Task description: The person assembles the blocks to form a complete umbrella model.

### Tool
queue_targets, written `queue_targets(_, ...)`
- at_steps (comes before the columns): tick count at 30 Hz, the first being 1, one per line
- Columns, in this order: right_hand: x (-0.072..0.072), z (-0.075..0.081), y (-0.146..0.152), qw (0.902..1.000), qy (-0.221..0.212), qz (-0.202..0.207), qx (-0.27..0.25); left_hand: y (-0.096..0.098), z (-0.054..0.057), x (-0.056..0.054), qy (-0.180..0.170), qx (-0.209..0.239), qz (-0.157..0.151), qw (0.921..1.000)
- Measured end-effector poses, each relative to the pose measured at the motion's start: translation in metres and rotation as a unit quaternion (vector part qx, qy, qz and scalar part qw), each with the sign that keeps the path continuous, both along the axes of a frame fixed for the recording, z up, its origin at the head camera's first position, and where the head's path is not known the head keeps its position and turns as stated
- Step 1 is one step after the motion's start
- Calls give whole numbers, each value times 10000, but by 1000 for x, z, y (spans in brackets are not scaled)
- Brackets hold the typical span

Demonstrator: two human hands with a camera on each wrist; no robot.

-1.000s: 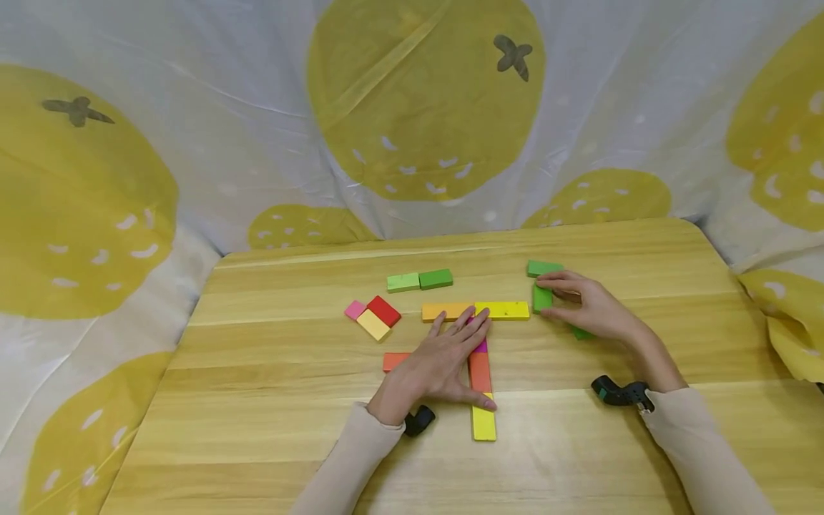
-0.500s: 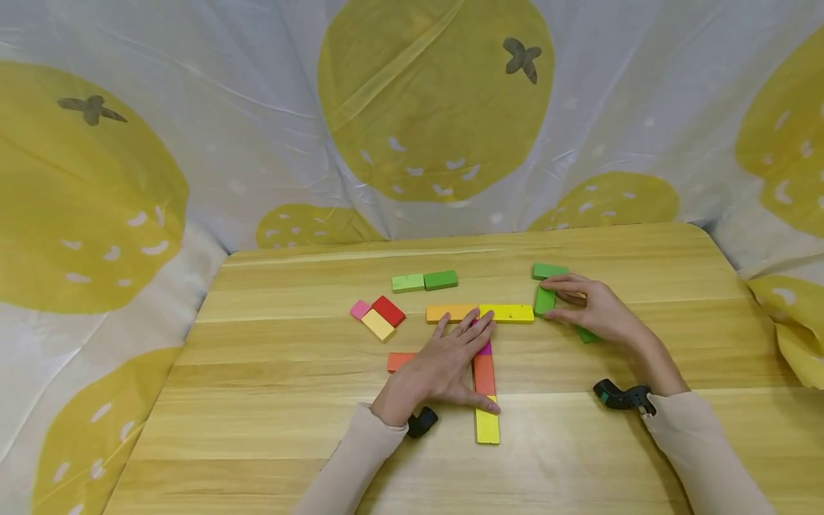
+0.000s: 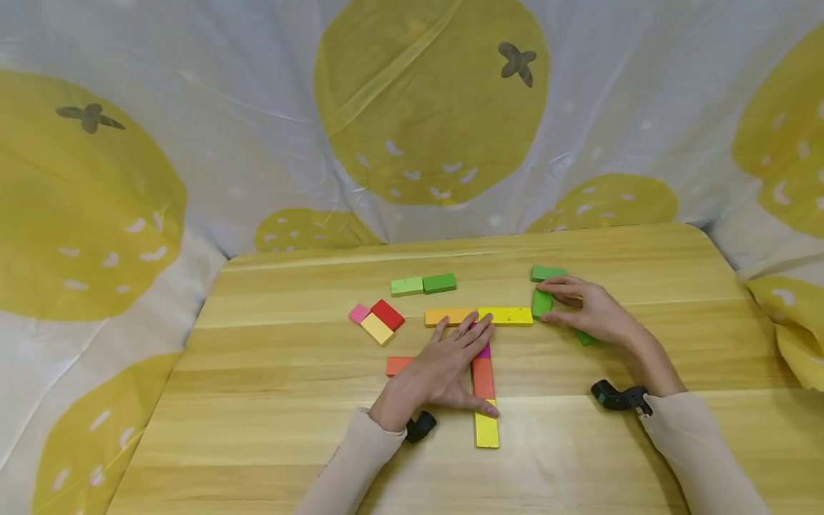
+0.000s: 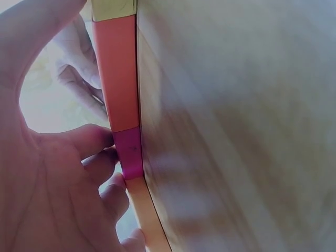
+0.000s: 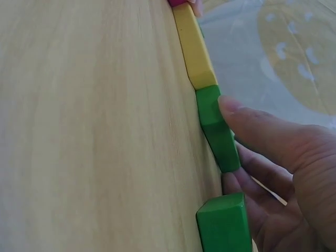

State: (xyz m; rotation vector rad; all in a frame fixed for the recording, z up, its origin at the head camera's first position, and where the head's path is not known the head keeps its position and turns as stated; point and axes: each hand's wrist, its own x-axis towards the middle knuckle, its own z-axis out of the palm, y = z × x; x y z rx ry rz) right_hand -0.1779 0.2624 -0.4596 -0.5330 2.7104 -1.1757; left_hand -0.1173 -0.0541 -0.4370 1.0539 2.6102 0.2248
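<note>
My left hand lies spread with straight fingers over a column of flat wooden blocks. Its fingertips touch the purple block and the junction of the orange-yellow block and yellow block above. The thumb rests on the lower yellow block; the coral block lies between. At the row's right end, my right hand pinches a green block between thumb and fingers. That block touches the yellow block's end, as the right wrist view shows. Another green block sits close below that hand.
Behind the right fingertips lies a further green block. Two green blocks lie end to end farther back. Pink, red and cream blocks cluster at the left. A coral block is partly under the left hand. A patterned curtain borders the table.
The right hand has shifted the pinched green block slightly left, closing the narrow gap to the yellow block. The left hand stays in place; the head view has moved a little.
</note>
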Motion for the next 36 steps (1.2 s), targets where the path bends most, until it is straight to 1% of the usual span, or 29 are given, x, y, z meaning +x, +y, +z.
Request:
queue_targets(5, 0, 0, 1, 10000, -51, 9, 16, 0, 0, 0, -35, 25, 16, 10000)
queue_targets(12, -2, 1, 0, 10000, -11, 35, 5, 0, -1, 0, 21, 17, 21, 10000)
queue_targets(27, 0, 1, 0, 9999, -68, 54, -139, 2, -1, 0, -8, -45, 7, 10000)
queue_targets(32, 1, 2, 0, 9993, -288, 33, -254, 1, -1, 0, -89, -20, 25, 10000)
queue_targets(36, 1, 1, -1, 9989, -350, 26, -301, 0, -2, 0, -100, 13, 32, 9999)
